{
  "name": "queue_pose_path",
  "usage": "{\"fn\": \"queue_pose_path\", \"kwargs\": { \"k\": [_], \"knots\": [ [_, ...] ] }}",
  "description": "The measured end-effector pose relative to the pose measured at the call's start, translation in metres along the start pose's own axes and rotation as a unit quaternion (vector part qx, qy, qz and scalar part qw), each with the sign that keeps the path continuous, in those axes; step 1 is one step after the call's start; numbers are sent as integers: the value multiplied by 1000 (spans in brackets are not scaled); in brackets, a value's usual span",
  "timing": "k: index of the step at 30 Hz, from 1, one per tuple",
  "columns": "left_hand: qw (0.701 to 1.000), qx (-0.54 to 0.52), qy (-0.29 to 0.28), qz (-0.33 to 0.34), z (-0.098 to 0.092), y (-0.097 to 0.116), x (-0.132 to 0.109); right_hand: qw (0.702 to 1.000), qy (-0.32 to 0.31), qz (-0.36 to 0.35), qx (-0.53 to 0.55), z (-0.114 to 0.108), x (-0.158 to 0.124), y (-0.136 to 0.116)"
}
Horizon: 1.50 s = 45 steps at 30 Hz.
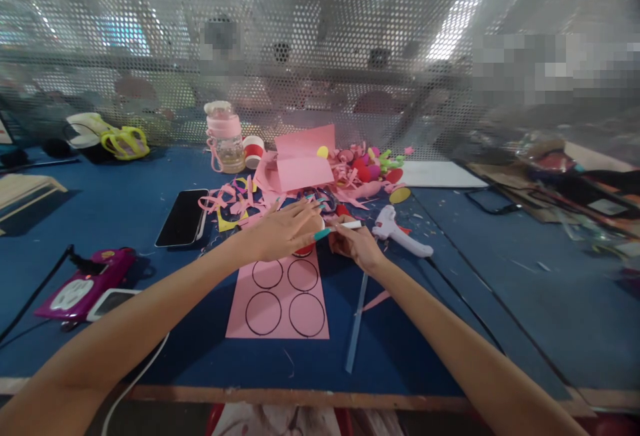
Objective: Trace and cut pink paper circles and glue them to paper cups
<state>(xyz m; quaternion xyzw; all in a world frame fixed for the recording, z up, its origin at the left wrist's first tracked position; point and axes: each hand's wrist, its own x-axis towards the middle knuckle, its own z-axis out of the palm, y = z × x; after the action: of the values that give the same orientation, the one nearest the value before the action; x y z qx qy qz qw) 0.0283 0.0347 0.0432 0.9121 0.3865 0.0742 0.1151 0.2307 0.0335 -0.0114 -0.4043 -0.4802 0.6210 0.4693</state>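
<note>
My left hand [280,229] is stretched over a red-and-white paper cup [304,249], its thumb on the near side and its fingers across the top. Most of the cup is hidden under the hand. It sits on a pink sheet of paper [278,293] with several black circles drawn on it. In my right hand [357,244] is a white marker [350,225], held close against the cup's right side. The marker's tip is hidden from me. To the right of this hand lies a white glue gun [400,233], apart from it.
Pink scraps [235,199] and folded pink paper [305,163] lie behind my hands. A phone [183,218], a purple device [90,283] and a water bottle [225,136] stand left. A clear glue stick [357,329] lies nearer me. A perforated metal screen [320,29] rises behind.
</note>
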Motion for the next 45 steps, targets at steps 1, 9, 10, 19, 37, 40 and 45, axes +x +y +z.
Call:
{"fn": "queue_pose_path", "kwargs": {
  "k": [1, 9, 10, 19, 37, 40, 45],
  "knots": [
    [1000, -2, 1, 0, 0, 0, 0, 1000, -3, 2, 0, 0, 1, 1],
    [1000, -7, 9, -7, -1, 2, -1, 999, -8, -28, -40, -1, 1, 2],
    [1000, -7, 10, -6, -1, 2, -1, 998, -2, -31, -50, 0, -1, 0],
    [1000, -19, 15, -3, 2, -1, 0, 991, 18, -26, -133, 5, -26, -7],
    [1000, -5, -1, 19, -1, -4, 0, 638, -209, -325, -666, 52, -56, 4],
    [999, -14, -12, 27, -4, -3, -1, 559, -213, -278, -752, 70, -54, 13],
    [999, -6, -13, 39, -6, -4, -1, 510, -171, -271, -798, 91, -47, 18]
  ]
}}
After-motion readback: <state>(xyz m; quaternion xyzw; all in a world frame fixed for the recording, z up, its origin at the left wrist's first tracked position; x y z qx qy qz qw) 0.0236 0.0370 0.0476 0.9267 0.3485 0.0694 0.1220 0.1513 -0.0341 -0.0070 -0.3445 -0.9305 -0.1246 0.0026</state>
